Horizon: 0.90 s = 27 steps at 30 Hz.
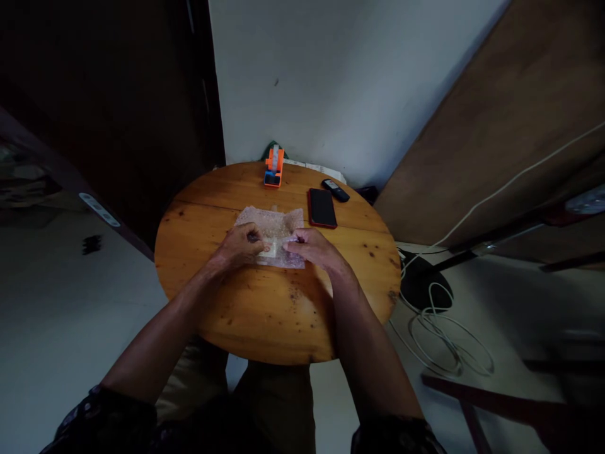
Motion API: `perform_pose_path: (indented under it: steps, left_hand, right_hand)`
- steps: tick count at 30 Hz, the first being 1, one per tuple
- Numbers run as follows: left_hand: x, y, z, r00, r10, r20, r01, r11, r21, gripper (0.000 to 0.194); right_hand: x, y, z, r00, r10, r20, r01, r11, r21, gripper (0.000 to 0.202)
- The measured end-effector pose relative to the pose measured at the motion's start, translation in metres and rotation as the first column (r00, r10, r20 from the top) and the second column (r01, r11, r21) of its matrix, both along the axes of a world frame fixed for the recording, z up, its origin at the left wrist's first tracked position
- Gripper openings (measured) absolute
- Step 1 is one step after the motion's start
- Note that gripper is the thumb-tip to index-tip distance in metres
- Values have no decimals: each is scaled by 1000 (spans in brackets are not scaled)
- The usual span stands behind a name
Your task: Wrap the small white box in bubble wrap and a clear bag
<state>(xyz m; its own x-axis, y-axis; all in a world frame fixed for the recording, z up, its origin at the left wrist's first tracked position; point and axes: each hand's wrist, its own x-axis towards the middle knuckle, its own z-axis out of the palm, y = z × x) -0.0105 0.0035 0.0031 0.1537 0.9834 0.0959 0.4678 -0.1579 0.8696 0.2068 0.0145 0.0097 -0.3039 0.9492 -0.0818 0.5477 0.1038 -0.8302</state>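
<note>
The bubble wrap point(289, 221) lay at twelve o'clock from the person, the small pale item point(271, 251) on it between the separated hands, nearer the left hand point(240, 244) at nine than the right hand point(317, 248) at three, both touching wrap, grip and long axis unclear.

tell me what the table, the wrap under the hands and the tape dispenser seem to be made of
Table: varnished wood, by its knots and sheen.
Wrap: clear, pinkish bubble wrap, likely plastic, judging by its dimpled surface.
Tape dispenser: probably plastic, given its bright orange and blue parts.
</note>
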Motion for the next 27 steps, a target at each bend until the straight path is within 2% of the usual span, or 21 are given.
perform_pose_path:
  steps: [4, 6, 9, 11, 12, 14, 16, 19, 22, 27]
  left_hand:
    - [0, -1, 2, 1000, -11, 27, 11, 1000, -2, 20]
    - [0, 0, 2, 999, -20, 42, 21, 1000, -19, 25]
    - [-1, 1, -1, 997, -32, 69, 34, 999, -29, 27]
    - [-2, 2, -3, 995, -46, 90, 49, 998, -26, 27]
    - [-2, 2, -4, 994, -57, 96, 59, 998, -24, 27]
    - [-2, 2, -4, 993, -73, 97, 75, 997, -18, 26]
    - [-1, 3, -2, 994, -76, 79, 78, 997, -24, 23]
    - [-5, 4, 4, 997, -71, 38, 72, 996, -44, 21]
    - [-22, 1, 12, 999, -44, -15, 44, 999, -16, 27]
    - [-62, -15, 16, 956, 174, -235, -168, 985, 47, 34]
  right_hand:
    - [-2, 3, -6, 999, -37, -12, 38, 996, 76, 20]
    - [-5, 3, -6, 996, -73, -49, 81, 980, 179, 13]
    - [-12, -3, 2, 995, -58, -83, 89, 887, 452, 9]
    - [-17, -8, 8, 998, 53, -30, -26, 817, 576, 11]
    - [-19, -11, 10, 993, 117, 22, -107, 796, 595, 12]
    - [-23, -15, 11, 969, 204, 142, -248, 781, 574, 12]
    - [-27, -17, 9, 944, 229, 237, -323, 782, 533, 12]
    - [-30, -18, 6, 926, 218, 308, -355, 783, 511, 14]
    - [-31, -21, 7, 899, 205, 387, -391, 774, 499, 21]
    - [-37, -31, 16, 828, 145, 542, -448, 752, 484, 31]
